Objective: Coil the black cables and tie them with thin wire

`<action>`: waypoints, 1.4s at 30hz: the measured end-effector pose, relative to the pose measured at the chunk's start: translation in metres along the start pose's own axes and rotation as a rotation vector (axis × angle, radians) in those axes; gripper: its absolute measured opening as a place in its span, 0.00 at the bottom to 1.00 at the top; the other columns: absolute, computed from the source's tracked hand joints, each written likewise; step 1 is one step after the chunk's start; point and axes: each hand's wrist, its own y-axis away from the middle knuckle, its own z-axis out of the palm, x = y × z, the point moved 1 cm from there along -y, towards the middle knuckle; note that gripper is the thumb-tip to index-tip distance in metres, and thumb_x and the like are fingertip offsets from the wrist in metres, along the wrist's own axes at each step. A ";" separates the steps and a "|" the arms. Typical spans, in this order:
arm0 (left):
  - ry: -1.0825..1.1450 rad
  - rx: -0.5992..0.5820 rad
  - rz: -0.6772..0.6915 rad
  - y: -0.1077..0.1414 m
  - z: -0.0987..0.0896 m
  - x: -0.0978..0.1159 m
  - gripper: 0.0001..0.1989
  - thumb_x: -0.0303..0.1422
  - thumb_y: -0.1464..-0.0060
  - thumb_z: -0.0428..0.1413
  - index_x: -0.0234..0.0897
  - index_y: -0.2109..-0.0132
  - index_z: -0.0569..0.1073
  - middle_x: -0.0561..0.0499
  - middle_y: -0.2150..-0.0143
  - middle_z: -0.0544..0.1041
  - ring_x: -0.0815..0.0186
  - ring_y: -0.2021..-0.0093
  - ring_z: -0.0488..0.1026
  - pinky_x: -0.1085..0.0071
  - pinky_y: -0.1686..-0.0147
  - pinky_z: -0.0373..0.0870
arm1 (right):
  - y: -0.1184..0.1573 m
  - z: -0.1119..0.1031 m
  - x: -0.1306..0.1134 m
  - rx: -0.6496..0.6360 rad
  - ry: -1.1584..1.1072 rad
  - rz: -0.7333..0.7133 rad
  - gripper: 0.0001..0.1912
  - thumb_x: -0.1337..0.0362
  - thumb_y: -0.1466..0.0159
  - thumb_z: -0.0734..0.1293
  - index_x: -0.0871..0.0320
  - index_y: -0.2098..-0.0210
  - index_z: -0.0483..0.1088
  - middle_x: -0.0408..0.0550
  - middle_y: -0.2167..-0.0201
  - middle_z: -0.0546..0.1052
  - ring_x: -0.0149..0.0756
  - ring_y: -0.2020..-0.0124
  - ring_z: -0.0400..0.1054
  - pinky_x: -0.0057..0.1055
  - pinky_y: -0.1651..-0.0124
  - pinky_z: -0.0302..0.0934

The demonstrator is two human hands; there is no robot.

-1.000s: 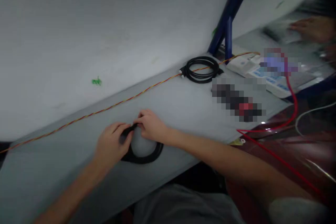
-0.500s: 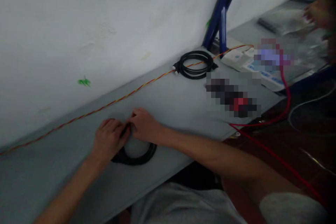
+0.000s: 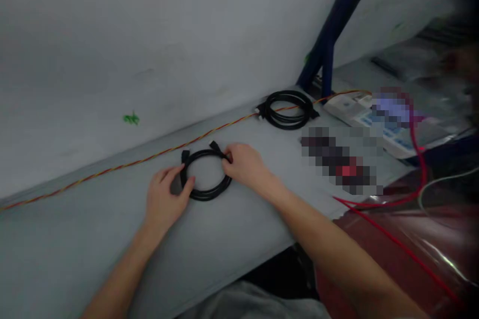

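Black cable coil (image 3: 205,194): I see it lying flat on the pale table (image 3: 112,244), a tidy ring between the person's two hands, with two plug ends (image 3: 214,146) poking up along its far side.

Left hand (image 3: 166,194): open, palm down, fingertips touching the ring's left side.

Right hand (image 3: 245,164): fingers closed on the ring's right side, pinching the cable where a plug end sits.

Second coil: a matching black cable coil (image 3: 288,124) lies farther along the table, well apart from the hands.

Back edge: a twisted red-and-yellow wire (image 3: 149,158) runs along the foot of the white wall (image 3: 112,50), behind the first coil and across the second.

Right of the hands: a pixelated object (image 3: 340,159) with a red patch, too obscured for me to name, lies beside a white keypad device (image 3: 348,109).

Table edge: a red wire (image 3: 396,246) drops over a dark red surface (image 3: 374,264).

Behind: a blue metal strut (image 3: 325,72) rises against the wall. The far right corner is too blurred for me to tell.
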 end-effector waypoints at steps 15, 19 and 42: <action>0.088 -0.106 0.444 0.008 -0.007 -0.037 0.16 0.48 0.44 0.68 0.47 0.53 0.84 0.42 0.46 0.84 0.53 0.46 0.82 0.44 0.35 0.66 | -0.003 0.018 0.011 0.078 -0.182 0.019 0.10 0.61 0.31 0.68 0.58 0.59 0.82 0.50 0.64 0.84 0.39 0.63 0.76 0.31 0.59 0.62; 0.074 -0.029 0.516 0.005 -0.003 -0.037 0.15 0.50 0.45 0.67 0.46 0.59 0.85 0.44 0.51 0.85 0.55 0.50 0.83 0.46 0.36 0.68 | -0.004 0.020 0.011 0.096 -0.224 0.064 0.10 0.59 0.33 0.69 0.57 0.65 0.80 0.47 0.68 0.83 0.38 0.68 0.75 0.30 0.64 0.60; 0.139 -0.235 0.212 0.013 -0.004 -0.038 0.37 0.54 0.50 0.69 0.47 0.37 0.76 0.43 0.35 0.76 0.46 0.31 0.69 0.42 0.30 0.59 | -0.003 0.020 0.024 0.048 -0.006 0.062 0.22 0.47 0.30 0.64 0.56 0.71 0.76 0.51 0.72 0.81 0.42 0.67 0.75 0.33 0.66 0.56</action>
